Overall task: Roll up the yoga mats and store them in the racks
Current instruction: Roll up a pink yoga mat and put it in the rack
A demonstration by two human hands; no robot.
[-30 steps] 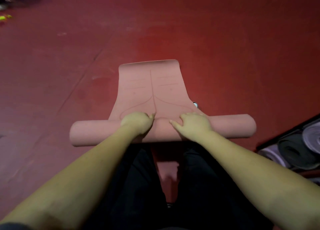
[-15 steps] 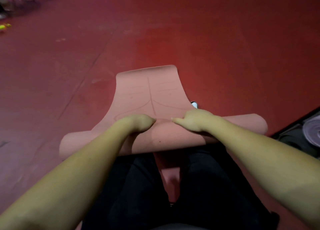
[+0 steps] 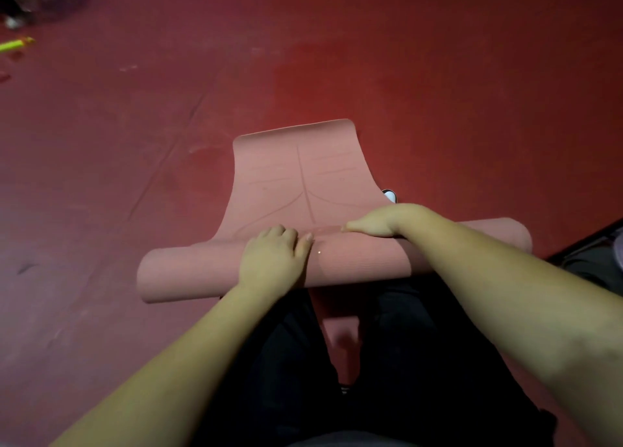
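**Asker:** Hands first, please. Where are they, and what are the fingers doing?

**Describer:** Both hands rest on top of a pink yoga mat (image 3: pixel 354 261), which is mostly rolled into a thick tube lying crosswise on the red floor (image 3: pixel 438 75) just ahead of the person's knees. The left hand (image 3: pixel 274 256) sits near the tube's middle, palm down, fingers bent over the roll's far edge and held close together, thumb lying alongside. The right hand (image 3: pixel 381 220) is at about two o'clock from the left one, a little further out, with its thumb pointing toward the left hand; its fingers go over the far side of the roll, so I cannot tell how they lie.

**Asker:** How much mat is still flat?

**Describer:** A short stretch runs away from the roll toward twelve o'clock, ending in a slightly curled edge. Faint printed lines cross it (a centre line with curves branching off).

**Asker:** Anything else around?

**Describer:** A small white and dark object (image 3: pixel 390 195) peeks out at the flat part's right edge, just above the right hand. At ten o'clock, far off, lies a yellow-green object (image 3: pixel 15 44). At three o'clock, a dark rack (image 3: pixel 586 254) cuts the frame's edge. Dark trousers (image 3: pixel 421 362) fill the bottom centre.
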